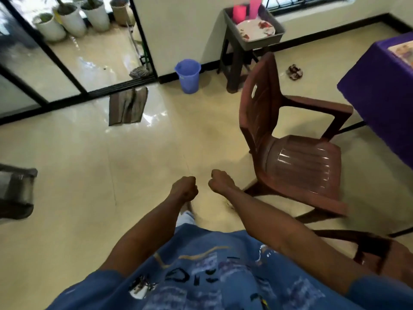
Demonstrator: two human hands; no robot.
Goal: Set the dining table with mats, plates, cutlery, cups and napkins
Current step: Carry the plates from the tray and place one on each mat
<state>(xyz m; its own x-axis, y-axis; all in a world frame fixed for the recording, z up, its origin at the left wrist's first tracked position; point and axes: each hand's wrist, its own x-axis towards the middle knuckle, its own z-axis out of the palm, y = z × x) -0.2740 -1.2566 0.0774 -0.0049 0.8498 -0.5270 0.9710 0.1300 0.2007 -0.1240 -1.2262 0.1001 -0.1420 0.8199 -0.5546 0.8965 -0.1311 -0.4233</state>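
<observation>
My left hand (184,188) and my right hand (220,180) are held out in front of me above the floor, close together, each curled into a fist with nothing in it. Far ahead a grey tub (278,23) on a dark stool (234,61) holds two pink cups (239,10) and a white plate with red patterns (256,30). At the right edge stands the dining table (377,90) under a purple cloth, with a patterned mat (403,52) on its top. Both hands are far from the tub and the table.
A brown plastic chair (292,139) stands between me and the table, and a second chair (380,249) is at lower right. A blue bucket (188,75), a brown floor cloth (128,106), a mop and glass sliding doors lie ahead to the left. Sandals (295,72) lie near the stool.
</observation>
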